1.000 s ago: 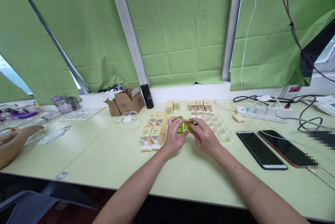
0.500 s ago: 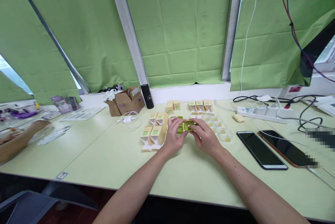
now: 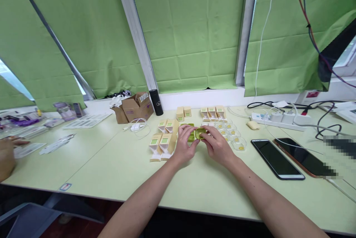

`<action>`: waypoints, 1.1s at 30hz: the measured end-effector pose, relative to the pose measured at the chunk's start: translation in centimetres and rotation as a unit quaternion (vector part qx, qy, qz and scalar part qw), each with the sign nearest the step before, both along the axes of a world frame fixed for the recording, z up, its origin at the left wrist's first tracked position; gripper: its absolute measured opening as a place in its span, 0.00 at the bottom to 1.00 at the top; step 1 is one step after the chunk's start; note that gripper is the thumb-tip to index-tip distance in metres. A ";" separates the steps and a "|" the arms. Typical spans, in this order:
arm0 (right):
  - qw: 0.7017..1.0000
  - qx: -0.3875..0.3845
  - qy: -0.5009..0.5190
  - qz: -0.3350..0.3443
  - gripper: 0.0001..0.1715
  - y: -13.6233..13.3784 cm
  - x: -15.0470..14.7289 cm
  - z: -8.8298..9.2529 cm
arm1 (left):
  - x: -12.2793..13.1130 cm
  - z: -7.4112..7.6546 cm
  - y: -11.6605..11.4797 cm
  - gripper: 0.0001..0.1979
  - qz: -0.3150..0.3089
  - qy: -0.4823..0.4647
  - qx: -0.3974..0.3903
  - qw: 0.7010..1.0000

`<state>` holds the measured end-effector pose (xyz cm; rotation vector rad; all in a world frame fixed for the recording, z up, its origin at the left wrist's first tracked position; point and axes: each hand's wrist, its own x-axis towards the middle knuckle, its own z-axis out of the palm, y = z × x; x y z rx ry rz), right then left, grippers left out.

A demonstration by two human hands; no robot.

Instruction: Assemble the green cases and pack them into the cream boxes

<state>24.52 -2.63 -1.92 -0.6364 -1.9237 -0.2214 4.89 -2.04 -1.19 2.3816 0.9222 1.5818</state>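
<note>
Both my hands hold a small olive-green hinged case (image 3: 199,133) that stands open above the table. My left hand (image 3: 185,144) is closed around its left half, fingers over the far edge and thumb at the near side. My right hand (image 3: 217,143) grips the right half, with fingertips reaching into its hollow; anything under them is hidden. Just left of my hands are several small cream boxes (image 3: 164,143) with green squares and open flaps. Several clear plastic cases (image 3: 238,143) with yellow spots lie right beside my right hand.
Behind are more cream boxes (image 3: 212,113), a cardboard carton (image 3: 137,108) and a black bottle (image 3: 156,103). To the right lie two phones (image 3: 278,159), a beige case (image 3: 253,125) and a white power strip (image 3: 280,119) with cables. Another person's arm (image 3: 6,160) is at far left.
My right fingers have shifted slightly in the green case's right half. My left hand looks unchanged. The other person's arm at far left has drawn back toward the left edge.
</note>
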 end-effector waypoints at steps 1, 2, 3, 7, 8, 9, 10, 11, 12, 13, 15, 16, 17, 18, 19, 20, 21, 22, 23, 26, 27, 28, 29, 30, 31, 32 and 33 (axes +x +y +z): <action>1.000 0.000 0.002 -0.001 0.16 0.0 0.0 0.0 | 0.0 0.0 0.0 0.20 0.000 0.001 0.000 1.000; 1.000 -0.002 0.005 -0.003 0.16 0.0 0.0 0.0 | 0.0 0.0 0.0 0.20 0.001 0.003 0.000 1.000; 1.000 -0.004 0.007 -0.004 0.16 0.0 0.0 0.0 | 0.0 0.0 0.0 0.20 0.001 0.004 0.001 1.000; 1.000 -0.015 0.008 -0.003 0.19 -0.1 -0.1 0.0 | 0.0 -0.1 0.1 0.21 0.003 0.006 0.008 1.000; 1.000 -0.016 0.008 -0.003 0.20 -0.1 -0.1 0.0 | 0.0 -0.1 0.1 0.21 0.003 0.006 0.010 1.000; 1.000 -0.016 0.008 -0.004 0.20 -0.1 -0.1 0.0 | 0.0 -0.1 0.1 0.21 0.004 0.006 0.011 1.000; 1.000 -0.015 0.008 -0.004 0.20 -0.1 -0.1 0.0 | 0.0 -0.1 0.2 0.20 0.005 0.006 0.012 1.000; 1.000 -0.014 0.007 -0.004 0.19 -0.1 -0.1 0.0 | 0.0 -0.2 0.2 0.20 0.006 0.005 0.013 1.000; 1.000 -0.013 0.006 -0.003 0.19 -0.1 -0.1 0.0 | 0.0 -0.2 0.2 0.20 0.007 0.005 0.014 1.000; 1.000 -0.011 0.005 -0.002 0.18 -0.1 -0.1 0.0 | -0.1 -0.2 0.2 0.20 0.008 0.005 0.016 1.000; 1.000 -0.010 0.012 0.001 0.17 0.0 -0.1 0.0 | -0.1 -0.2 0.2 0.20 0.009 0.005 0.020 1.000; 1.000 -0.014 0.018 0.002 0.16 0.0 -0.1 0.0 | -0.1 -0.2 0.2 0.20 0.010 0.004 0.020 1.000; 0.999 -0.020 0.026 0.004 0.17 0.0 -0.1 -0.1 | 0.0 -0.2 0.2 0.20 0.010 0.004 0.019 1.000; 0.999 -0.029 0.035 0.007 0.17 0.0 -0.1 -0.1 | 0.0 -0.1 0.1 0.20 0.011 0.002 0.017 1.000; 0.998 -0.038 0.043 0.010 0.18 0.0 -0.1 -0.1 | 0.0 -0.1 0.1 0.19 0.013 0.000 0.015 1.000; 0.998 -0.046 0.049 0.013 0.20 -0.1 -0.1 -0.2 | 0.0 -0.2 0.2 0.19 0.016 -0.003 0.014 1.000; 0.997 -0.053 0.055 0.016 0.20 -0.1 -0.2 -0.2 | 0.0 -0.2 0.2 0.19 0.018 -0.006 0.014 1.000; 0.996 -0.057 0.059 0.018 0.21 -0.2 -0.2 -0.2 | 0.0 -0.2 0.3 0.19 0.021 -0.009 0.013 1.000; 0.996 -0.060 0.064 0.020 0.20 -0.2 -0.2 -0.2 | 0.1 -0.3 0.4 0.19 0.024 -0.013 0.012 1.000; 0.994 -0.066 0.083 0.020 0.18 -0.2 -0.4 -0.1 | 0.1 -0.4 0.6 0.19 0.032 -0.025 0.006 0.999; 0.993 -0.068 0.091 0.020 0.17 -0.2 -0.4 -0.1 | 0.0 -0.5 0.7 0.19 0.034 -0.027 0.003 0.999; 0.992 -0.071 0.098 0.020 0.16 -0.2 -0.4 -0.1 | 0.0 -0.4 0.8 0.19 0.036 -0.028 0.000 0.999; 0.991 -0.078 0.106 0.021 0.15 -0.1 -0.5 -0.1 | 0.0 -0.4 0.8 0.19 0.037 -0.028 -0.003 0.999; 0.989 -0.089 0.114 0.022 0.14 -0.1 -0.5 -0.1 | 0.0 -0.4 0.8 0.19 0.037 -0.027 -0.007 0.999; 0.987 -0.104 0.124 0.022 0.13 0.0 -0.5 -0.1 | 0.0 -0.3 0.7 0.18 0.038 -0.026 -0.011 0.999; 0.983 -0.122 0.136 0.022 0.13 0.0 -0.5 -0.1 | 0.0 -0.2 0.7 0.17 0.039 -0.025 -0.013 0.999; 0.979 -0.140 0.148 0.021 0.12 0.0 -0.5 -0.1 | 0.0 -0.2 0.6 0.16 0.041 -0.025 -0.015 0.999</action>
